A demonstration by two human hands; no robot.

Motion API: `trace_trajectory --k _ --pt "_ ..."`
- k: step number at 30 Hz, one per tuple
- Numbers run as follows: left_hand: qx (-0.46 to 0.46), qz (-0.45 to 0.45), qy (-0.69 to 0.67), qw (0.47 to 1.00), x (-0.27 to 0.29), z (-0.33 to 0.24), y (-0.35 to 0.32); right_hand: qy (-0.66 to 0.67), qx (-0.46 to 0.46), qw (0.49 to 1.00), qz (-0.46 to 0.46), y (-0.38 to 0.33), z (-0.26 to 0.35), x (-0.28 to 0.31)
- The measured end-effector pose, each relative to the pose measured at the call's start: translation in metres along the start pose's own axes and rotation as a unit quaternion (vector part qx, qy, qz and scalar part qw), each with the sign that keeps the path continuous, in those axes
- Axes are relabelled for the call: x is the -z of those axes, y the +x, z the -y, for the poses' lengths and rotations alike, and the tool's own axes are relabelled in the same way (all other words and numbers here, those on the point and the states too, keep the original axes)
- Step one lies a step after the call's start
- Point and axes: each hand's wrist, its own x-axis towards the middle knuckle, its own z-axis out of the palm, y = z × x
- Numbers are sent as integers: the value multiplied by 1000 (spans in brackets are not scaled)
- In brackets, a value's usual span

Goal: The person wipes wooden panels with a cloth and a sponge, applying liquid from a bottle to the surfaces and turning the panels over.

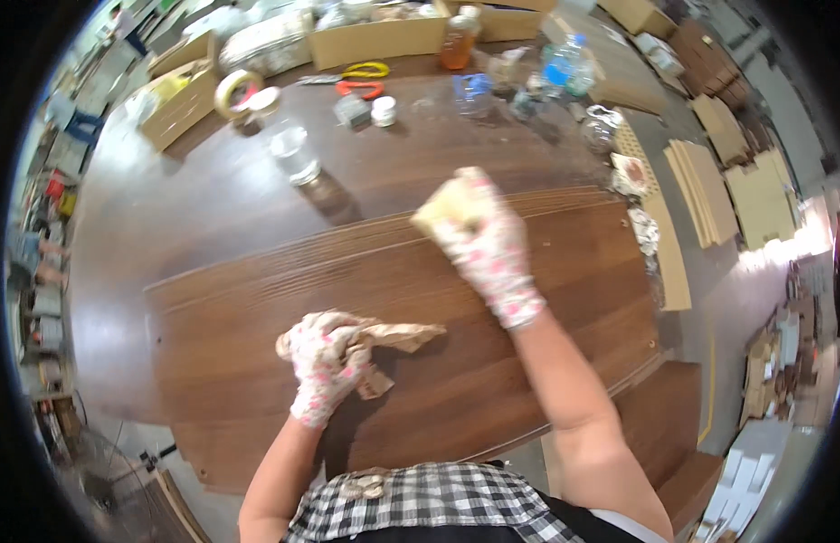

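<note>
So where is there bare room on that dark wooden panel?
Bare: the dark wooden panel left of the left hand with its crumpled tan rag, and between both hands. Right hand holds a yellow sponge. Crowded: far edge, among clear plastic bottles.

White floral-print gloves on left hand [325, 371] and right hand [488, 244], bare forearms, black-and-white checked top.

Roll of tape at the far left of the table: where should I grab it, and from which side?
Judging by its pose, grip the roll of tape across its rim from above: it stands tilted on edge, with its open centre facing the person, by a cardboard box.
</note>
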Motion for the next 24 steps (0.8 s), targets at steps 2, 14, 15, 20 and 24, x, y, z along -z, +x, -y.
trace_trajectory --k 2,14,15,20,24 --pt "2 -16 -28 999 0 2 1 -110 -55 992 -6 4 -5 22" --pt "19 24 -76 997 70 44 -67 -231 90 967 64 -38 54 -122" --pt "23 28 -62 997 77 51 -75 -207 116 969 74 -41 63 -145" --pt "35 6 -43 998 99 72 -101 -124 170 967 143 -56 117 -262" --pt "32 -7 -56 998 109 88 -113 -113 173 962 176 -64 149 -301"
